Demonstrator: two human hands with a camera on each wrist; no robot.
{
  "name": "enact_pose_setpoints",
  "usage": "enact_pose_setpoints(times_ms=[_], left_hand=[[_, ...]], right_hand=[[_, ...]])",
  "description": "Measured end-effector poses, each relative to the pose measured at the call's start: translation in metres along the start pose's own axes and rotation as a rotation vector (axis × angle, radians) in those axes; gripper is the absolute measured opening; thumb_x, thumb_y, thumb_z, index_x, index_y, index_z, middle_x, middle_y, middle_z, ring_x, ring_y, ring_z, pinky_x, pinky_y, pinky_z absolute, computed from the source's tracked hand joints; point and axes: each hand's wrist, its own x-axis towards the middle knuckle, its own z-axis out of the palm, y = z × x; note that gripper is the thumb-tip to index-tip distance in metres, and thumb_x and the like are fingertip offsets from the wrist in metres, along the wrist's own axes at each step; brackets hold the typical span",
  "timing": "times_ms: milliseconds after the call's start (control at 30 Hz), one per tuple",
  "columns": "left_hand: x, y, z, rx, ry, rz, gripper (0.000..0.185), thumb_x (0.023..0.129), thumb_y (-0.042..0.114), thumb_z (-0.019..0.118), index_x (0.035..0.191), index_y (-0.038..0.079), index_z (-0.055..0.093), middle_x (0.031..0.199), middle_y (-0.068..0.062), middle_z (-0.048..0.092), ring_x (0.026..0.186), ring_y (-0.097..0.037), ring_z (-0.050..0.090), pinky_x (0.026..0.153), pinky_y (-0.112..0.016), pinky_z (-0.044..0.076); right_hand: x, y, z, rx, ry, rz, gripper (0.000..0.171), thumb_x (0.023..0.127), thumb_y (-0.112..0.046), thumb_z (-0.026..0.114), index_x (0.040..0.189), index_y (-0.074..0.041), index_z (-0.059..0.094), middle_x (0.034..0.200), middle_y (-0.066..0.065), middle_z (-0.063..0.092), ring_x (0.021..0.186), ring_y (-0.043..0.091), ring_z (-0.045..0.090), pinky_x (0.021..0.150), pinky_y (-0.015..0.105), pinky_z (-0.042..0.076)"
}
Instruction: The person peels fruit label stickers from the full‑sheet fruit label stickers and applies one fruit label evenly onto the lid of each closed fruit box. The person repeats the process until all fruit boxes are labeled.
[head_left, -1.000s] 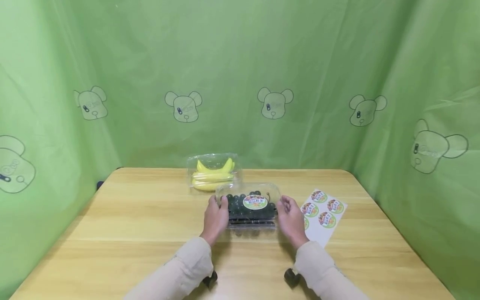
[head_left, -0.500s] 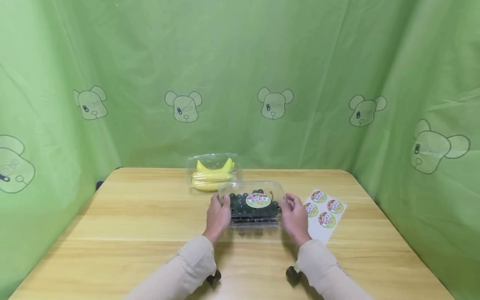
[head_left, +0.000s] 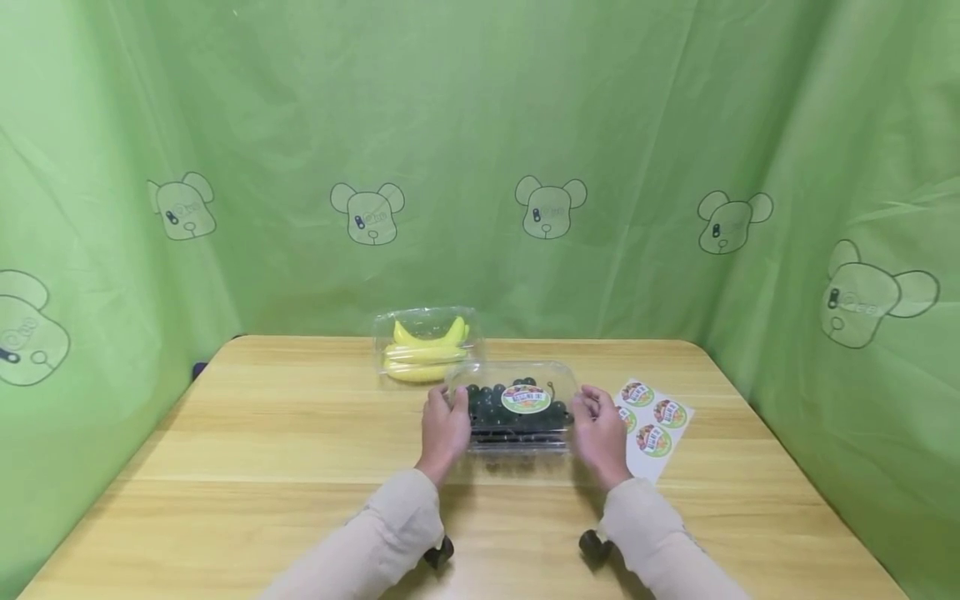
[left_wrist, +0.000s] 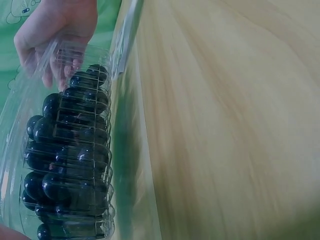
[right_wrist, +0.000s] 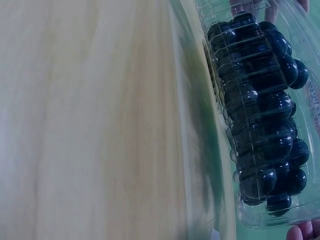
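A clear plastic clamshell box [head_left: 517, 440] of dark grapes [left_wrist: 70, 150] is held between my two hands. On its lid sits a round fruit label [head_left: 525, 399]. My left hand [head_left: 445, 427] grips the left end, thumb toward me. At the opposite end my right hand [head_left: 602, 429] holds on with curled fingers. Both wrist views show the grapes [right_wrist: 265, 115] through the ribbed wall, the box close over the table. In the left wrist view the right hand [left_wrist: 60, 27] appears at the far end.
Behind the grape box, slightly left, a second clear box holds yellow bananas [head_left: 423, 354]. A white sheet of round stickers [head_left: 647, 462] lies to the right, partly covered by my right hand. The wooden table [head_left: 247, 433] meets a green curtain [head_left: 465, 275] at the back.
Both hands have shifted the grape box a little to the right, and the right hand now covers more of the sticker sheet. The banana box has stayed put.
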Motion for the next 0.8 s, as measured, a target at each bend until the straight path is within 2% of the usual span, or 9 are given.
enact_pose_setpoints(times_ms=[233,567,800], left_hand=[[-0.001,0.002,0.007,-0.020,0.016,-0.003,0.048,0.101,0.030,0.044,0.133,-0.007,0.043,0.115,-0.024,0.053,0.104,-0.037,0.053,0.095,-0.055,0.044],[0.001,0.005,0.017,-0.017,0.043,-0.052,0.052,0.101,0.038,0.044,0.133,-0.003,0.045,0.113,-0.022,0.047,0.095,-0.032,0.052,0.088,-0.052,0.047],[0.002,0.007,0.024,-0.034,0.040,-0.074,0.053,0.101,0.039,0.043,0.134,-0.002,0.044,0.115,-0.021,0.047,0.098,-0.032,0.052,0.090,-0.052,0.046]], right_hand=[[0.002,0.001,-0.006,-0.012,0.024,-0.006,0.048,0.103,-0.031,0.043,0.140,0.001,0.040,0.136,0.026,0.050,0.125,0.041,0.048,0.107,0.051,0.036],[0.006,0.006,-0.011,-0.003,0.050,0.007,0.049,0.103,-0.034,0.043,0.139,-0.001,0.041,0.136,0.025,0.051,0.124,0.040,0.049,0.108,0.052,0.034],[0.009,0.009,-0.015,0.003,0.061,0.004,0.049,0.103,-0.036,0.044,0.137,-0.001,0.042,0.135,0.026,0.052,0.124,0.040,0.050,0.107,0.051,0.034]])
